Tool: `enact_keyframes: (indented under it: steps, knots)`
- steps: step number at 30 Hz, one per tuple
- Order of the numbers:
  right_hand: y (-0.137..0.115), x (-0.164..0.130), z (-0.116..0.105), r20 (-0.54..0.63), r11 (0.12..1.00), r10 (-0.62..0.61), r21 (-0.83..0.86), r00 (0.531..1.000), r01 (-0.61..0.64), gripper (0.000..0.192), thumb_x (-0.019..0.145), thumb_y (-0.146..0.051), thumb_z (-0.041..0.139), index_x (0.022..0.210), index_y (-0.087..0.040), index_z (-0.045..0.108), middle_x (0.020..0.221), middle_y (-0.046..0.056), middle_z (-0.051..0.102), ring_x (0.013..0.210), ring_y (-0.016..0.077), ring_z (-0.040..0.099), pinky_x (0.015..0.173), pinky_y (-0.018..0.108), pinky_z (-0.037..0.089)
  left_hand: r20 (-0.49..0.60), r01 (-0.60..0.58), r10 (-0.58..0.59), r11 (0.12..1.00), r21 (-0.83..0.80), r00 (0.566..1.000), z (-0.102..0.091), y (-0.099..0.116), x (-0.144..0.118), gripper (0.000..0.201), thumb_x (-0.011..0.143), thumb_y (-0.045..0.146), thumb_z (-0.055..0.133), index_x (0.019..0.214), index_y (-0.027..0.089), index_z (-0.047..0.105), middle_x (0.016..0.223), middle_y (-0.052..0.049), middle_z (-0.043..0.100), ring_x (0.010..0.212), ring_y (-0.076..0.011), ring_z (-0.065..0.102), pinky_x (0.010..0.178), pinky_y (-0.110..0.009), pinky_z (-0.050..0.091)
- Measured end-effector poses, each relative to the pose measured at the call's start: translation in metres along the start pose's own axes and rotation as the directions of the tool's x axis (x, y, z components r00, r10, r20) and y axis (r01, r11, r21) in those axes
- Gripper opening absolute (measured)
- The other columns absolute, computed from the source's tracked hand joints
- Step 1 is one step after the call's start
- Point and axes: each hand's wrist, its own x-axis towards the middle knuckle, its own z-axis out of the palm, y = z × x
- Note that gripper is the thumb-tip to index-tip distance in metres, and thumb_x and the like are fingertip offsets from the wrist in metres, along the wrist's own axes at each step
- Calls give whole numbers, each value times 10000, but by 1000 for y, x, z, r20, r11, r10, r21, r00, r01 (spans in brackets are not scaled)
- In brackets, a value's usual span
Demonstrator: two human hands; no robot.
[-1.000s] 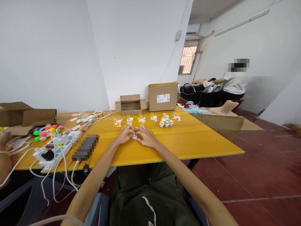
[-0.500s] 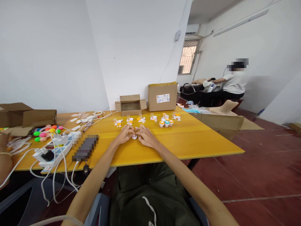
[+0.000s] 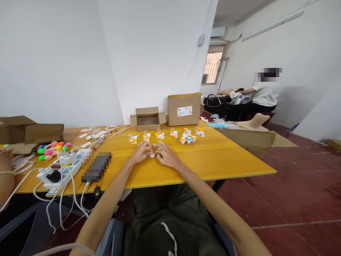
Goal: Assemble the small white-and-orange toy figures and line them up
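Note:
My left hand (image 3: pixel 141 152) rests on the yellow table with its fingers curled around the left side of a small round white piece (image 3: pixel 152 155). From the other side my right hand (image 3: pixel 165 154) comes close to the same piece, thumb and fingers bent. The piece is too small to name. Beyond my hands lie several groups of small white and orange plastic parts (image 3: pixel 147 137) with clear cups. To the right stands a cluster of small clear containers with orange and blue lids (image 3: pixel 189 138).
An open cardboard box (image 3: pixel 148 122) and a taller closed box (image 3: pixel 184 111) stand at the table's back. A white power strip (image 3: pixel 64 174) with tangled cables, a phone (image 3: pixel 97 168) and colourful balls (image 3: pixel 50 151) lie left. Another person's arm (image 3: pixel 5 177) shows at far left; a person (image 3: pixel 266 94) sits far right.
My right thumb and fingers have shifted slightly at the small white piece. My left hand stays nearly in place.

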Motion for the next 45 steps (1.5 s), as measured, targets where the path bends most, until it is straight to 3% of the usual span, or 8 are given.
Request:
enact_keyframes:
  steps: [9, 27, 36, 45]
  knots:
    - [-2, 2, 1, 41, 1000, -7, 6, 999, 7, 317, 861, -102, 514, 1063, -246, 711, 1261, 81, 605, 1168, 255, 504, 943, 423, 441, -9, -11, 11, 1000, -7, 1000, 0, 1, 0, 157, 896, 301, 605, 840, 256, 744, 1036, -46, 595, 1084, -238, 499, 1066, -421, 371]
    - [2, 0, 5, -24, 998, -22, -64, 999, 21, 239, 851, -97, 537, 907, -220, 735, 1174, 85, 634, 1143, 248, 507, 930, 400, 447, -49, -47, 47, 999, -8, 998, 2, -6, 1, 151, 894, 260, 615, 825, 254, 749, 1003, -43, 607, 1040, -226, 516, 1031, -404, 399]
    - [-2, 2, 5, 31, 999, -19, -47, 999, 21, 322, 879, -120, 525, 1119, -246, 699, 1293, 83, 595, 1173, 254, 504, 963, 424, 426, -45, -38, 37, 999, -17, 998, 2, -5, 1, 156, 888, 246, 620, 785, 238, 736, 1013, -44, 605, 1044, -225, 517, 1030, -406, 399]
    - [-2, 2, 2, 27, 999, -20, -35, 999, 21, 256, 879, -111, 528, 1003, -216, 725, 1233, 94, 614, 1165, 246, 503, 939, 405, 445, -36, -35, 35, 999, -13, 999, 1, -4, 1, 165, 892, 258, 620, 777, 240, 737, 1017, -44, 600, 1047, -223, 517, 1034, -405, 396]
